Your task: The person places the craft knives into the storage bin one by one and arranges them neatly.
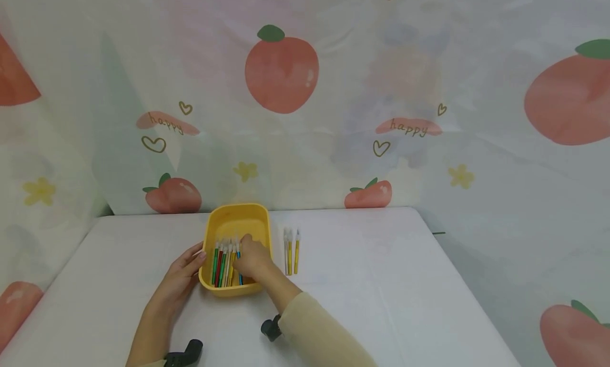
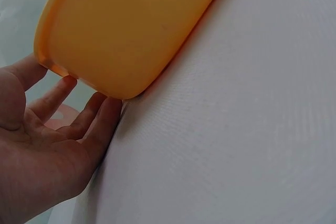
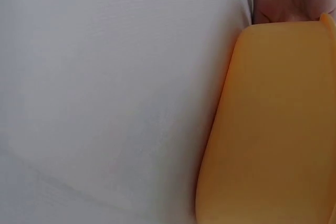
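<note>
A yellow plastic basket stands on the white table in the head view. Several slim coloured sticks with pale tips, pens or brushes by their look, lie side by side in its near half. My left hand rests against the basket's left side; in the left wrist view its fingertips touch the outer wall. Inside the basket, my right hand reaches down beside a blue stick. Its fingertips are hidden, so any hold cannot be seen. The right wrist view shows only the basket's outside and part of the left hand.
Three similar sticks, silver and yellow, lie on the table just right of the basket. The white table extends to both sides. A peach-printed curtain hangs behind the far edge.
</note>
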### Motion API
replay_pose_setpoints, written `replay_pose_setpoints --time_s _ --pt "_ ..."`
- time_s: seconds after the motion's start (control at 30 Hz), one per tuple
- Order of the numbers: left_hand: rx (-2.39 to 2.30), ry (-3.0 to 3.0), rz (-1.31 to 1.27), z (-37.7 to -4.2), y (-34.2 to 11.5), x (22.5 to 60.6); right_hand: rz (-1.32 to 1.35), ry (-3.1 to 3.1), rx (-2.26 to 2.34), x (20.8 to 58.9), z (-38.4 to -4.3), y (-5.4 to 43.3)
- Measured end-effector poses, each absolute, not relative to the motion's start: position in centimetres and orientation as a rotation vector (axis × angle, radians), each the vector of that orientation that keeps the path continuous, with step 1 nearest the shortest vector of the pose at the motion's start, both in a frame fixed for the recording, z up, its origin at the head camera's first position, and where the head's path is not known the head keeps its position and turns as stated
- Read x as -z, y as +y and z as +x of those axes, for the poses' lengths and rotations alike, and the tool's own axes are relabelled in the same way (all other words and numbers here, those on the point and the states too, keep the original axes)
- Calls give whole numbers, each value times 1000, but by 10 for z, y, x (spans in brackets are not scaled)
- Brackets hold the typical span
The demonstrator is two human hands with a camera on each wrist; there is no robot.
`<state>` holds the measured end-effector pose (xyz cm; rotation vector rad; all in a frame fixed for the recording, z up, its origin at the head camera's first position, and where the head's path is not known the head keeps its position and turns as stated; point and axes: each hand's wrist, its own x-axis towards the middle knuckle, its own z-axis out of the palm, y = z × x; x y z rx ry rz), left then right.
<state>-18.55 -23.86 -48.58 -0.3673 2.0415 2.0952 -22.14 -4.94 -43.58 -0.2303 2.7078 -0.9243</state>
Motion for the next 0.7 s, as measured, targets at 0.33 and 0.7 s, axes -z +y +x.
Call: replay_pose_setpoints --time_s 0.33,0.7 --pt "-2087 2044 -378 -185 -238 485 -173 2712 850 438 -222 -51" --pt "-2083 2047 -360 -184 -240 485 -295 2745 968 440 -222 -50"
